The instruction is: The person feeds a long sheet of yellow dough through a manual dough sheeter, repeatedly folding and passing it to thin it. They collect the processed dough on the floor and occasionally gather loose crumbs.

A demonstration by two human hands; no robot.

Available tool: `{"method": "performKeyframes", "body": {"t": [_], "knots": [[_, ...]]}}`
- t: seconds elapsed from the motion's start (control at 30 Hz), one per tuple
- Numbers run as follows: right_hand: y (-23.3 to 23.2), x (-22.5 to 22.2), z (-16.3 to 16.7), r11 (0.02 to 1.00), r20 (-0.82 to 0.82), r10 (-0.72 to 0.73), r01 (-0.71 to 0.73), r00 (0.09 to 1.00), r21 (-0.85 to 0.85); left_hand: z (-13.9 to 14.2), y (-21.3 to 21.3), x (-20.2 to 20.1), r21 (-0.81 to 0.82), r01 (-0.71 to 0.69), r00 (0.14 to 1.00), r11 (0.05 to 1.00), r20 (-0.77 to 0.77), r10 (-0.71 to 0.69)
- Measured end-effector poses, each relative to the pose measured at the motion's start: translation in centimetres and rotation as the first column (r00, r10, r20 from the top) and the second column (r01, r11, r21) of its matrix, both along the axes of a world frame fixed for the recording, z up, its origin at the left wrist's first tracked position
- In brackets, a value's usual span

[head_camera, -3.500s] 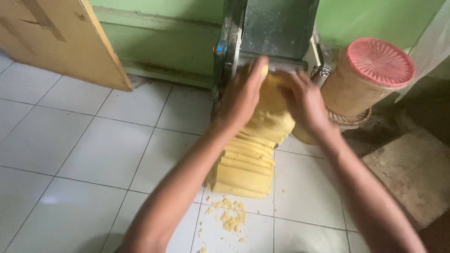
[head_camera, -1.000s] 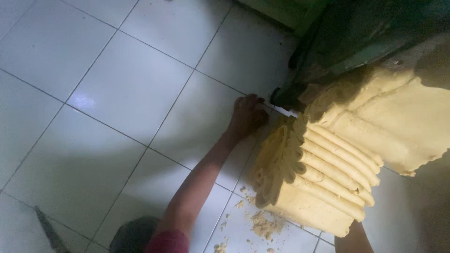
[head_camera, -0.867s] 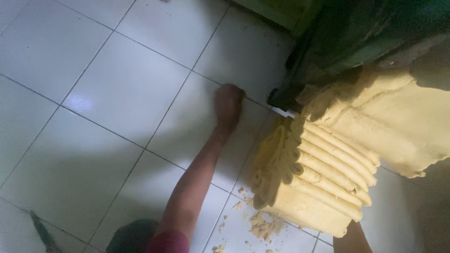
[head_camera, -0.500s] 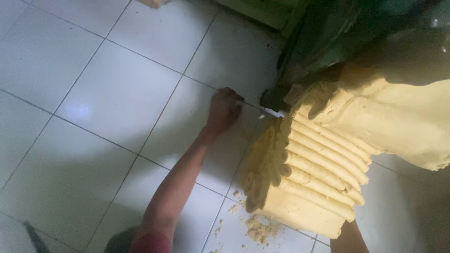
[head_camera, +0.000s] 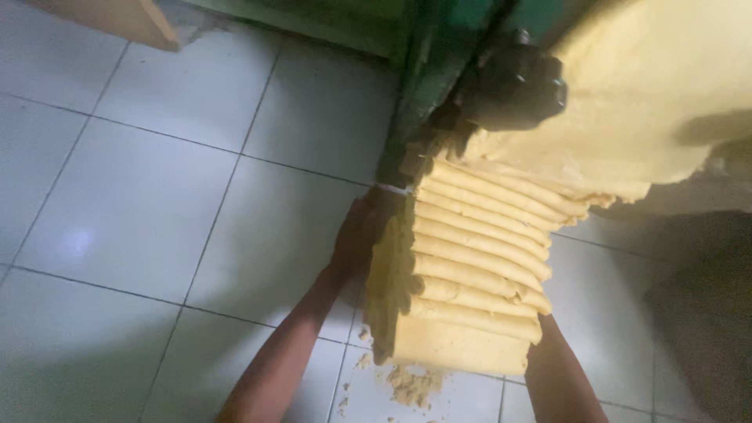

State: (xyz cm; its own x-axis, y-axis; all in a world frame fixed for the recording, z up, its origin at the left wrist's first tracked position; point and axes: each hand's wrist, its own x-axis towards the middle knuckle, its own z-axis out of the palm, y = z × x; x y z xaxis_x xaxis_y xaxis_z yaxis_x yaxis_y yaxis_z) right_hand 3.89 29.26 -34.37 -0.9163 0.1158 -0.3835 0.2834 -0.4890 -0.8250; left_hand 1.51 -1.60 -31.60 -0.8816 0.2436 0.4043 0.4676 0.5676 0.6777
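Down on the white tiled floor (head_camera: 141, 211), against the dark green machine (head_camera: 439, 86), my folded dough stack (head_camera: 470, 274) sits, its sheet running up to the roller. It looks soft, heavy and crumbly, likely to sag or tear, so both sides low down seem the best hold. My left hand (head_camera: 356, 235) presses flat and spread against its left side. My right hand is hidden behind the stack; I cannot tell its state. Crumbs (head_camera: 411, 384) lie below.
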Motion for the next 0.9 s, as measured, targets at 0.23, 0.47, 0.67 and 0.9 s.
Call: {"method": "performKeyframes", "body": {"t": [0.23, 0.47, 0.67, 0.9], "knots": [[-1.7, -0.1, 2.9, 0.999, 0.023, 0.027, -0.026, 0.999, -0.04, 1.4, 4.0, 0.9, 0.396, -0.056, 0.844, 0.916, 0.509, -0.169], [-2.8, 2.7, 4.8, 0.991, 0.067, 0.086, -0.079, 0.994, -0.106, 2.3, 3.4, 4.0, 0.476, -0.117, 0.758, 0.872, 0.609, -0.231], [-3.6, 6.4, 5.3, 0.97, 0.116, 0.169, -0.144, 0.979, -0.198, 2.0, 3.1, 9.0, 0.514, -0.135, 0.714, 0.847, 0.643, -0.277], [-4.5, 13.5, 6.1, 0.921, 0.162, 0.28, -0.216, 0.946, -0.325, 1.2, 2.3, 18.7, 0.561, -0.152, 0.636, 0.814, 0.686, -0.354]]}}
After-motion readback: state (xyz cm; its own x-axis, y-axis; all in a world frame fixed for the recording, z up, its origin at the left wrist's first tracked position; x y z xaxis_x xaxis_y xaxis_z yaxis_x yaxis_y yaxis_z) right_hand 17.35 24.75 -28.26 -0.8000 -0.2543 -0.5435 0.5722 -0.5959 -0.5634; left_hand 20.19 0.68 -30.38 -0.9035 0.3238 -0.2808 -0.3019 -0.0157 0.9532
